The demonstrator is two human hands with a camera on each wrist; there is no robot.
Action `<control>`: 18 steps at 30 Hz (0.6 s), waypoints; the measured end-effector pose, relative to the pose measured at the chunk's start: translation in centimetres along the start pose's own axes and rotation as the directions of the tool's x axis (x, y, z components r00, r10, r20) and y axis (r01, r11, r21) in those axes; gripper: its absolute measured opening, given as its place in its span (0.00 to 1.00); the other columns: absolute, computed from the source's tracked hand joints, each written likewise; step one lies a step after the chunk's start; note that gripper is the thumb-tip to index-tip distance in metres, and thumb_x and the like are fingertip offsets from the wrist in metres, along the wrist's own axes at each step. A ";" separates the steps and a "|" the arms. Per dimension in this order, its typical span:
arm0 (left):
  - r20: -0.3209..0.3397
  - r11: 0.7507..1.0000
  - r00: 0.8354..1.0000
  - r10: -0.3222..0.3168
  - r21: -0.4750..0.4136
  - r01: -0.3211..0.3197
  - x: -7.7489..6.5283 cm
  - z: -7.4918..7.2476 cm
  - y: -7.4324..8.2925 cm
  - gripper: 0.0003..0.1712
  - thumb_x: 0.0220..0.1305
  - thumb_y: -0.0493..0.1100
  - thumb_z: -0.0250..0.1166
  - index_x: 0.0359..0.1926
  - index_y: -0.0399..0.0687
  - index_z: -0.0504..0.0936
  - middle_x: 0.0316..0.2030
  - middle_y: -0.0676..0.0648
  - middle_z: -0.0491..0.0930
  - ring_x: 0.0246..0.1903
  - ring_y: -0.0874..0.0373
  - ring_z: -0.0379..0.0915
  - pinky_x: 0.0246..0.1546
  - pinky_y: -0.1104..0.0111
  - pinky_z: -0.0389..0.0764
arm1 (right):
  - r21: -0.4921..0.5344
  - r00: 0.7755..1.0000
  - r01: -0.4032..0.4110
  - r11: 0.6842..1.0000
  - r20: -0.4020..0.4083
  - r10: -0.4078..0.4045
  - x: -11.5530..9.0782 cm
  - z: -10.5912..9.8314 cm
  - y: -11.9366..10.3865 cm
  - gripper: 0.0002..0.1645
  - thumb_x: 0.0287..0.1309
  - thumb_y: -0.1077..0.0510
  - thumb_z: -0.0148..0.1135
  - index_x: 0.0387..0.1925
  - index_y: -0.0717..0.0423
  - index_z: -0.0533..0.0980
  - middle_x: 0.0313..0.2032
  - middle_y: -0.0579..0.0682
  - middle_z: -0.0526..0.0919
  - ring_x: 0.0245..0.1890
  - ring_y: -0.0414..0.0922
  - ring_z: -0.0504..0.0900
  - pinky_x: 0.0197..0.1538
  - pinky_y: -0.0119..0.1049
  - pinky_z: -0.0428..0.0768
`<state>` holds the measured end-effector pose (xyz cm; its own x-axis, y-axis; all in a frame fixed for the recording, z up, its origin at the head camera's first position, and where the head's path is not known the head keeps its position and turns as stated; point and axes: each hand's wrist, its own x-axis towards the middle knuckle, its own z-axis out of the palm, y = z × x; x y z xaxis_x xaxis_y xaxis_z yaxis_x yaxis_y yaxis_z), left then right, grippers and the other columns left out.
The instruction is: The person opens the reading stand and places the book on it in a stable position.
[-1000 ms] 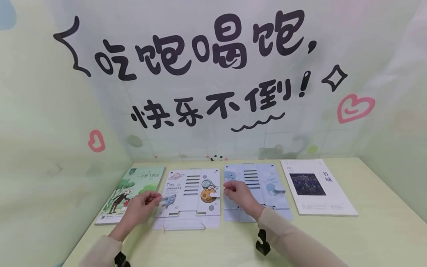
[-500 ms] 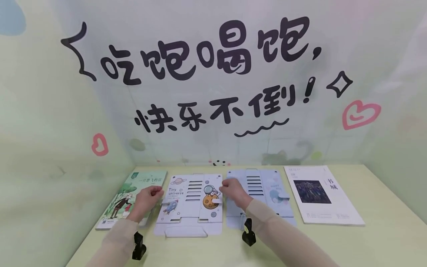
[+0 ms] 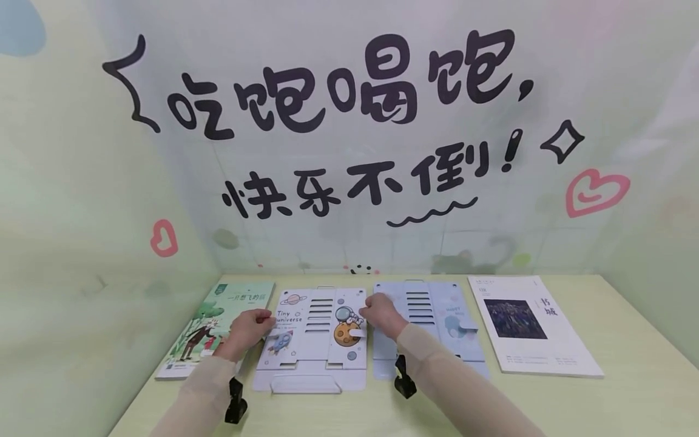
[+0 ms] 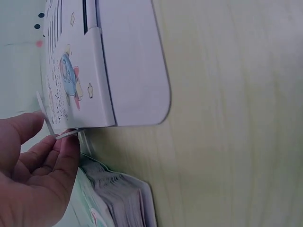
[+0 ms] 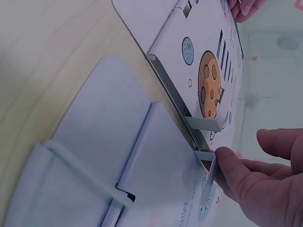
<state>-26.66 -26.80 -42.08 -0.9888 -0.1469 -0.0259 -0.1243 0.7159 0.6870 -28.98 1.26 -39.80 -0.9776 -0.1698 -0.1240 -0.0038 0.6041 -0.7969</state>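
Note:
A white book stand (image 3: 322, 346) printed with a rocket and an astronaut lies beside a pale blue book stand (image 3: 445, 303). At the white stand's left edge, my left hand (image 3: 251, 331) pinches its small page clip (image 4: 47, 116) between thumb and fingers. My right hand (image 3: 384, 315) is over the gap between the stands. In the right wrist view its fingers curl at the blue stand's left page clip (image 5: 209, 182), with one digit held apart above. The white stand's right page clip (image 5: 203, 122) sticks out, as does the blue stand's right clip (image 3: 468, 328).
A green illustrated book (image 3: 202, 331) lies at the left and a white book (image 3: 532, 328) with a dark picture at the right. The pale wooden table (image 3: 546, 406) meets a printed backdrop (image 3: 338, 237) behind and at both sides.
The whole head view has shifted down slightly. My left hand has shifted right along the white stand's left edge. My right hand has moved slightly left, its fingertips overlapping the white stand's right edge.

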 end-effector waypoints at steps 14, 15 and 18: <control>-0.035 0.998 0.998 -0.051 -0.047 0.049 -0.1 0.8 0.5 0.20 0.62 0.33 0.58 0.54 0.25 0.72 0.44 0.32 0.77 0.40 0.48 0.74 0.39 0.63 0.77 | 0.091 0.996 -0.085 0.992 -0.001 0.085 0.1 0.2 0.6 0.14 0.61 0.63 0.56 0.45 0.69 0.77 0.31 0.57 0.80 0.31 0.46 0.76 0.37 0.37 0.77; -0.038 0.997 0.998 -0.056 -0.059 0.054 -0.1 0.9 0.5 0.21 0.62 0.32 0.58 0.55 0.25 0.72 0.45 0.32 0.77 0.40 0.47 0.74 0.40 0.63 0.77 | 0.104 0.996 -0.083 0.991 -0.005 0.084 0.0 0.2 0.6 0.16 0.61 0.63 0.56 0.48 0.69 0.76 0.33 0.57 0.80 0.32 0.46 0.77 0.39 0.38 0.78; -0.045 0.994 0.996 -0.072 -0.087 0.068 0.0 1.0 0.5 0.22 0.62 0.31 0.58 0.56 0.25 0.70 0.45 0.32 0.76 0.41 0.47 0.73 0.42 0.62 0.77 | 0.134 0.997 -0.070 0.988 -0.012 0.072 0.0 0.1 0.8 0.18 0.61 0.63 0.56 0.51 0.70 0.74 0.36 0.58 0.80 0.35 0.47 0.78 0.42 0.40 0.79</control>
<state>-26.84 -25.77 -42.48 -0.9727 -0.2281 -0.0425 -0.1831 0.6422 0.7444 -28.99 1.66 -40.51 -0.9778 -0.1164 -0.1743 0.0929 0.5045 -0.8584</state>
